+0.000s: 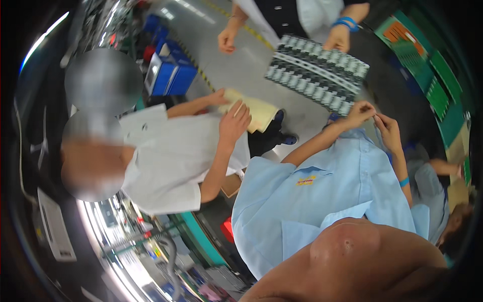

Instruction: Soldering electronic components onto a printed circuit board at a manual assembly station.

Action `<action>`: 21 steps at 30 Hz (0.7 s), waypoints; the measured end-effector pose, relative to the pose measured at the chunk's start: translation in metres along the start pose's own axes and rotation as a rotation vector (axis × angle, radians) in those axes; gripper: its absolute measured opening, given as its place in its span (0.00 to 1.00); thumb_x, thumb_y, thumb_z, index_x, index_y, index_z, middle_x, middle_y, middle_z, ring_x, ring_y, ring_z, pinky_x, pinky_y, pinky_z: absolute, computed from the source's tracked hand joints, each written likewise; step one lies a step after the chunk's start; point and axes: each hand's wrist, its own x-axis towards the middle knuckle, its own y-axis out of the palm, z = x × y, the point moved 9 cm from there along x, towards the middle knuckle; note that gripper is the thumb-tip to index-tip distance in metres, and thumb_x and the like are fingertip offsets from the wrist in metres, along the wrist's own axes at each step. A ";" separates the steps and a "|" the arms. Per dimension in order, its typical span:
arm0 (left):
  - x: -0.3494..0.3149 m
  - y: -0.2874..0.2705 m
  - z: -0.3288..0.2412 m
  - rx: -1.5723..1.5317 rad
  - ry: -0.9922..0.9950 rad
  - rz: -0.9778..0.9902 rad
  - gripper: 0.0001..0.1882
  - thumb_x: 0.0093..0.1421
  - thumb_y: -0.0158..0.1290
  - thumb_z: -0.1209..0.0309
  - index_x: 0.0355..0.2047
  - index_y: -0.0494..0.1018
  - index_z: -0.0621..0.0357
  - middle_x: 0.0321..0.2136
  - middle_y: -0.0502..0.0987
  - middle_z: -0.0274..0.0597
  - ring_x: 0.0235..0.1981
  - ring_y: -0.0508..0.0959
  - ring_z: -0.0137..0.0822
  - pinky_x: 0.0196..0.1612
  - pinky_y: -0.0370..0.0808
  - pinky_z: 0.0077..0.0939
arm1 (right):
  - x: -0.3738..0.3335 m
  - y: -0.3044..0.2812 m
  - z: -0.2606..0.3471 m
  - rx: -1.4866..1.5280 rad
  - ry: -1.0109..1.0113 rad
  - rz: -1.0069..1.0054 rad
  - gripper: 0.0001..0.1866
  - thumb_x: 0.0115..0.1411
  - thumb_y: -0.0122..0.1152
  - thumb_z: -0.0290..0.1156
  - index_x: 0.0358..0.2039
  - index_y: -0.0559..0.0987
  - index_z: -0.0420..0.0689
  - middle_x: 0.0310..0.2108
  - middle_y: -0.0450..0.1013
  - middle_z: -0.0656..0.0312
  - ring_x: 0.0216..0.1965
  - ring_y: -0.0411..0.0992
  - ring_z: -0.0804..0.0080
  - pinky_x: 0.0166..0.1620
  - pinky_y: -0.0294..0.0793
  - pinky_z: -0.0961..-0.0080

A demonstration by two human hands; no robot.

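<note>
My left hand (360, 115) and my right hand (388, 132) are raised close together in front of my light blue shirt. Fingertips of both are pinched and almost meet; anything between them is too small to make out. Just beyond my left hand is a panel of circuit boards (317, 73), with rows of pale rectangular parts on dark green. A co-worker's hand (338, 39) with blue wristbands grips its far edge. Whether my left fingers touch the panel's near corner, I cannot tell. A blue band (404, 181) circles my right wrist.
On the left, a person in a white shirt (173, 156) holds a pale yellow sheet (256, 110). Farther back stands a blue bin (173, 73) on the grey floor. Green boards (437, 98) line the right side, where another person (430, 183) is partly visible.
</note>
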 end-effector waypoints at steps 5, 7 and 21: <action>0.006 0.012 0.008 -0.020 -0.096 0.070 0.12 0.61 0.57 0.73 0.43 0.71 0.63 0.28 0.74 0.38 0.26 0.70 0.23 0.28 0.67 0.13 | -0.010 -0.017 0.002 0.058 0.058 -0.103 0.14 0.66 0.54 0.34 0.40 0.81 0.36 0.22 0.71 0.68 0.22 0.61 0.82 0.26 0.58 0.85; 0.008 0.014 0.017 0.030 -0.107 0.121 0.12 0.60 0.57 0.72 0.43 0.71 0.63 0.28 0.74 0.38 0.26 0.70 0.23 0.28 0.68 0.14 | -0.017 -0.021 -0.009 0.094 0.130 -0.122 0.14 0.66 0.54 0.34 0.40 0.81 0.36 0.23 0.71 0.67 0.23 0.62 0.82 0.28 0.60 0.86; -0.030 -0.123 0.128 0.830 -0.324 -0.053 0.15 0.57 0.60 0.63 0.37 0.75 0.62 0.25 0.79 0.39 0.24 0.75 0.31 0.30 0.72 0.23 | -0.130 -0.042 -0.178 -0.044 0.503 -0.276 0.17 0.67 0.53 0.41 0.39 0.81 0.39 0.23 0.71 0.65 0.25 0.64 0.80 0.30 0.63 0.83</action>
